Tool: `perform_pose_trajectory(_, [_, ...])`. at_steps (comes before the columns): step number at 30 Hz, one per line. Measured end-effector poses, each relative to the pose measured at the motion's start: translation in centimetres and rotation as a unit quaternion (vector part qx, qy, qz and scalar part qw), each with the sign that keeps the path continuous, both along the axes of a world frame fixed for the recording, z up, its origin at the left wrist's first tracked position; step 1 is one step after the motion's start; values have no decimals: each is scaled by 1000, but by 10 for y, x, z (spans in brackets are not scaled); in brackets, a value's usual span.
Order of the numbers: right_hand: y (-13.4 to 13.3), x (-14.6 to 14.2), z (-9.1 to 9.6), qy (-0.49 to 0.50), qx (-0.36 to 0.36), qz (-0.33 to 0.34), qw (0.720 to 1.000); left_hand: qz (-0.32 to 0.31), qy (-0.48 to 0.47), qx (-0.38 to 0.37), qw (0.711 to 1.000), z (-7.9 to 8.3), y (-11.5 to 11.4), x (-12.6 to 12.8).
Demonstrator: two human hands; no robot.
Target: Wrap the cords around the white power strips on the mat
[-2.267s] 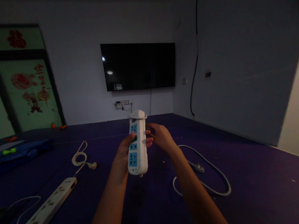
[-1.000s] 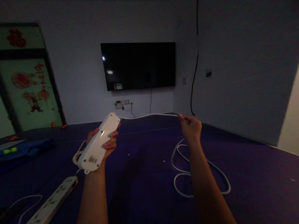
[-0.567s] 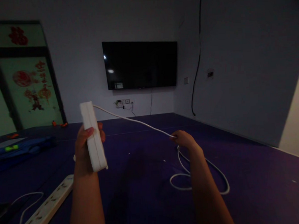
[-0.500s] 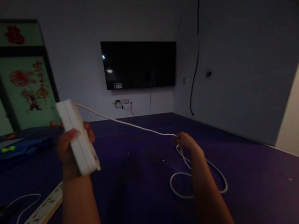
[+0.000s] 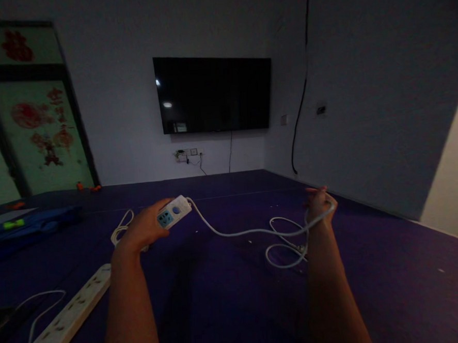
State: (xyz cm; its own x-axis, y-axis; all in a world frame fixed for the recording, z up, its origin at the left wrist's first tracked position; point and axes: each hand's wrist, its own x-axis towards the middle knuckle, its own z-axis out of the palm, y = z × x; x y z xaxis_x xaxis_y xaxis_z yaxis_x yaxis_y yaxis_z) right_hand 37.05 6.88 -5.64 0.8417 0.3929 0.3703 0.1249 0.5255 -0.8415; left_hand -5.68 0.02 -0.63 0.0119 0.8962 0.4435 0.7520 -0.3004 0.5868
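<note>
Currently, left hand [image 5: 145, 227]: fingers clamped on white power strip [image 5: 174, 212], held over purple floor [image 5: 229, 306], short of far edge. Cord [image 5: 240, 234] crosses right hand [image 5: 319, 206]; finger grip there, can't tell. Slack could tangle if tugged.

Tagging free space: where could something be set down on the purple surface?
Bare: near middle, between left forearm and right forearm; from there to the right wall, bar a pale scrap. Crowded: the left, with long power strip and blue cloth; beside the right forearm, looped cable.

The power strip [image 5: 173, 213] is white and blue, the floor [image 5: 229, 295] purple.
</note>
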Motion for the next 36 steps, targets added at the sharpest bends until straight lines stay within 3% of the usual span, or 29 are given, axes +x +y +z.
perform_pose_trajectory(3, [-26,-3,25,95,120,90,984,39,227,-50,972,-9,16,20])
perform_pose_trajectory(5, [-47,-4,42,120,189,160,962,31,296,-53,953,-16,26,34])
perform_pose_trajectory(9, [-82,-8,67,71,289,171,939,-20,325,-57,944,-34,42,58])
perform_pose_trajectory(13, [-96,-15,75,-23,329,158,930,-78,327,-65,940,-52,50,77])
perform_pose_trajectory(16, [-96,-19,74,-79,304,125,941,-102,330,-85,935,-66,54,87])
perform_pose_trajectory(20, [-87,-21,67,-169,164,32,971,-107,339,-103,929,-82,60,93])
perform_pose_trajectory(23, [-82,-19,63,-211,95,-30,972,-103,343,-110,927,-92,66,93])
perform_pose_trajectory(36, [-97,-27,70,-198,114,-36,973,-80,353,-159,919,-121,80,88])
